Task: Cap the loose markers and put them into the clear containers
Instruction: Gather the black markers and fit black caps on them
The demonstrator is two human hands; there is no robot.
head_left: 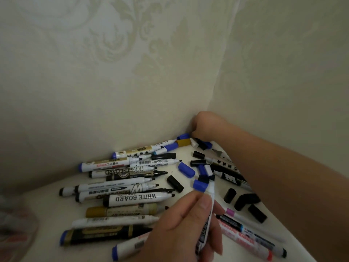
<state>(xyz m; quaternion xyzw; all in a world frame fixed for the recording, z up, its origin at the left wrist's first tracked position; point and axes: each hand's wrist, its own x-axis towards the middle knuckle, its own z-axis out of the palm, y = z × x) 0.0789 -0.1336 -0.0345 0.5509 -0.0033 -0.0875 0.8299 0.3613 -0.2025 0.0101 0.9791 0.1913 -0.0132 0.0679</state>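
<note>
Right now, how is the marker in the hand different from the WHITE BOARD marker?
The held marker is gripped by the left hand and points away; the WHITE BOARD marker lies flat, untouched, tip pointing right. Both have white barrels and no cap.

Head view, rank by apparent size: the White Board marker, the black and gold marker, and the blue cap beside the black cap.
1. black and gold marker, though it lies nearer the camera.
2. White Board marker.
3. blue cap, clearly smallest.
</note>
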